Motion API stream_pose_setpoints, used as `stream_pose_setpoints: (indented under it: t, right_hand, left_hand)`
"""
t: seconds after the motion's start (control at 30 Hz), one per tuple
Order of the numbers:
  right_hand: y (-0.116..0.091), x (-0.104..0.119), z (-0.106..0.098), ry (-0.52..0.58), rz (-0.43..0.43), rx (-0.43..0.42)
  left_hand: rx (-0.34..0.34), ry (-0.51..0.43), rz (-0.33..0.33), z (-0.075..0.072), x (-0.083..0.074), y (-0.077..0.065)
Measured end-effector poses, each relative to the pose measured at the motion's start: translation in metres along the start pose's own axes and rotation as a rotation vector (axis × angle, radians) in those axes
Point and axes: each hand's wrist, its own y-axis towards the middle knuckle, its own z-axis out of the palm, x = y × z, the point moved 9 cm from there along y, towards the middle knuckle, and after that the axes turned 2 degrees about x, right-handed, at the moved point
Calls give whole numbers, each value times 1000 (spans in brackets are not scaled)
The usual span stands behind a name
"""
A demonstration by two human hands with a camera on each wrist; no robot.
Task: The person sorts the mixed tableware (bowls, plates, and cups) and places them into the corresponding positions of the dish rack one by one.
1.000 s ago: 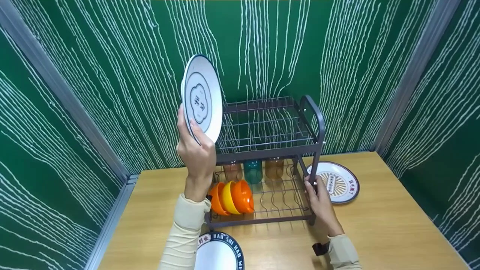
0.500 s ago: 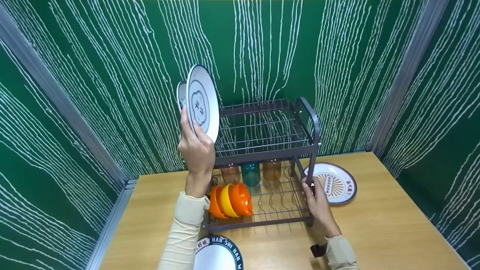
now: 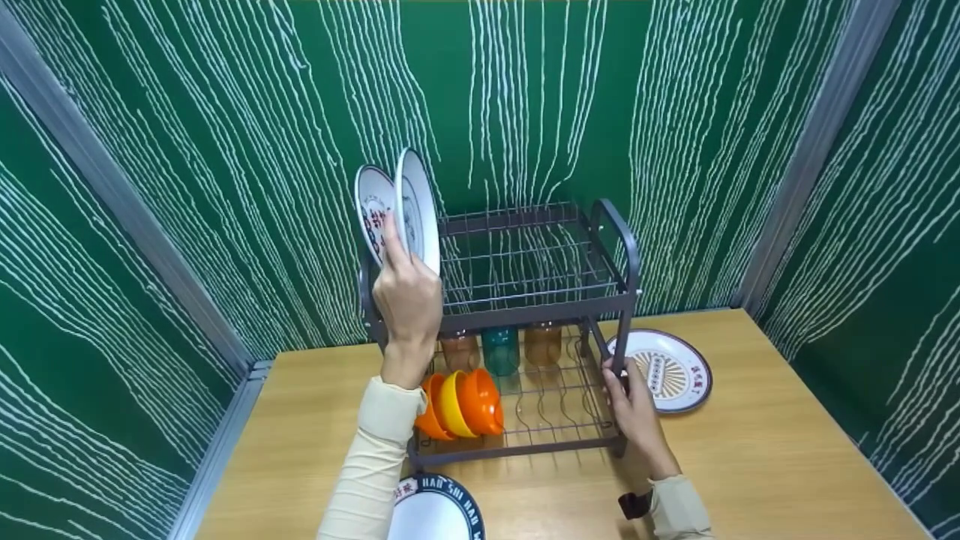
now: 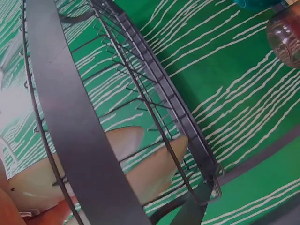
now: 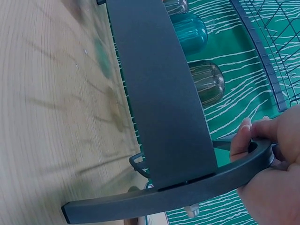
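My left hand (image 3: 409,300) is at the upper left of a dark two-tier dish rack (image 3: 540,306), holding a white plate (image 3: 426,217) on edge at its near side. The index finger points up along the plate's left face; the thumb is hidden. Just left stands a second plate (image 3: 373,199) with red and dark characters, leaning away from the first. In the left wrist view, plate edges (image 4: 161,166) show through the upper tier's wires. My right hand (image 3: 637,405) grips the rack's right front post, fingers curled round the frame in the right wrist view.
On the lower tier, orange and yellow bowls (image 3: 454,405) stand at the left, with three tinted glasses (image 3: 500,351) behind. A patterned plate (image 3: 679,367) lies right of the rack. Another plate (image 3: 431,517) with a dark lettered rim lies in front. Green walls enclose the table (image 3: 765,435).
My left hand has moved lower and slightly right with the plate, which has turned more edge-on. The second plate behind it has come into view. My right hand stays on the post.
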Motion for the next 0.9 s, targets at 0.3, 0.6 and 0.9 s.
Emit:
stream_pose_setpoints:
  t: [0.3, 0.6, 0.9]
  right_hand:
    - [-1, 0, 1, -16, 19, 6]
    - [1, 0, -1, 4, 24, 10]
    - [1, -1, 1, 30, 25, 13]
  left_hand:
    - [56, 56, -54, 13, 6, -4]
    - [116, 62, -192, 21, 13, 2]
    - [168, 70, -241, 24, 18, 3]
